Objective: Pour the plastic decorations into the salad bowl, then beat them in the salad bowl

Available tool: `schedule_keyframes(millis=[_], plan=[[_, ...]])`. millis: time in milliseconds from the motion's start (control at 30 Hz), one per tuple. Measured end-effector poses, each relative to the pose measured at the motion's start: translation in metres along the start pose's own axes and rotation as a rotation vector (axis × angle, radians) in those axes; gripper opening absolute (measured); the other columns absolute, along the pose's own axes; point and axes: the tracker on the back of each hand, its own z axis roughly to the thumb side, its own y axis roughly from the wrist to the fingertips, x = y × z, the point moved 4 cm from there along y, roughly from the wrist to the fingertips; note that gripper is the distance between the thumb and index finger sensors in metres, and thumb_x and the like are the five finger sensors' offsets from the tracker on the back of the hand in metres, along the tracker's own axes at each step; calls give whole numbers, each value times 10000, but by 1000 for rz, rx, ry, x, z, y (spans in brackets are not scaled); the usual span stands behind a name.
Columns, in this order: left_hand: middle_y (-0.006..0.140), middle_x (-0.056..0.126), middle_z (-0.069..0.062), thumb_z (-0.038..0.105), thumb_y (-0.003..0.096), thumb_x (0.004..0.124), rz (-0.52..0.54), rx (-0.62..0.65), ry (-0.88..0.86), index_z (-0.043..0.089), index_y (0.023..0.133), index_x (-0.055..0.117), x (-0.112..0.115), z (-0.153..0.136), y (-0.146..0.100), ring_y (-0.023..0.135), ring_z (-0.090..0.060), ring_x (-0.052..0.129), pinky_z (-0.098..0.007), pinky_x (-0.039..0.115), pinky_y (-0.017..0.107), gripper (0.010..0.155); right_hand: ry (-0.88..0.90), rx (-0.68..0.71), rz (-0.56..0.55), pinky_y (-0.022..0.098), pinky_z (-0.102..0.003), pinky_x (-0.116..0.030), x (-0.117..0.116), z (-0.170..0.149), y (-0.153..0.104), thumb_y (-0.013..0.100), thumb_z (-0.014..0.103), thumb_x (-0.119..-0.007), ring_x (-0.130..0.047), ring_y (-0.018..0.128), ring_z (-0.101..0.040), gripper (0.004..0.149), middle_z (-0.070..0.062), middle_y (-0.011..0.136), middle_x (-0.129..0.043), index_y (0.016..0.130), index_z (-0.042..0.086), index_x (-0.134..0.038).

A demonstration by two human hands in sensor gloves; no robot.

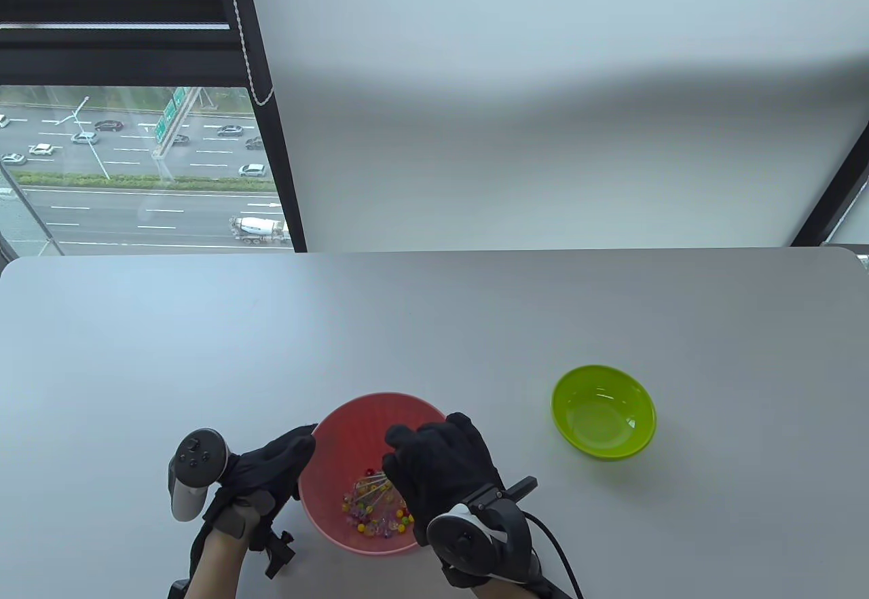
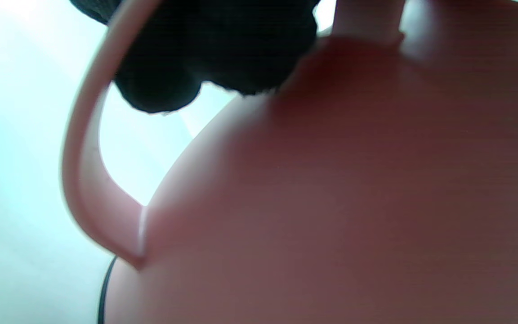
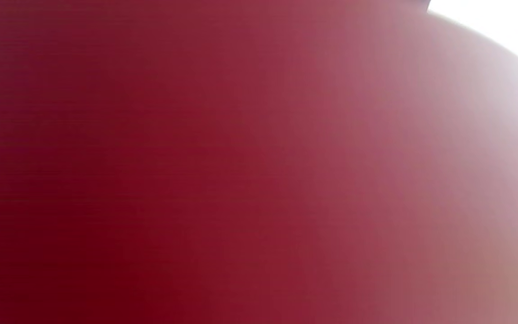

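The pink salad bowl stands near the table's front edge. Several small colourful plastic decorations lie in its bottom. My left hand grips the bowl's left rim; in the left wrist view its gloved fingers curl over the rim above the bowl's outer wall. My right hand hovers over the bowl with fingers curled round a whisk; only its thin wires show among the decorations, the handle is hidden. The right wrist view is filled by the blurred bowl wall.
A lime-green bowl stands to the right of the pink one, with nothing in it. The grey table stretches back to a window and a white blind. A cable trails from my right wrist.
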Motion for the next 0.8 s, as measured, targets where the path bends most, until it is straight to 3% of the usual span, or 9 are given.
schedule_keyframes(millis=[400,800], plan=[[391,942,-19,692,562,576,-2,-1,-1,38,959,754,0,0,0,540,-332,949,-616,565,707,785,-172,61,-42,739,-516,-583,4,9,-1,589,498,-683,-865,780,-233,411,100,744,-886,965,344,-624],[390,941,-18,692,562,575,0,0,1,38,959,755,0,0,0,540,-333,949,-616,566,707,785,-69,-6,-59,719,-517,-601,16,-4,2,586,483,-676,-892,666,-232,409,91,610,-908,957,312,-646]])
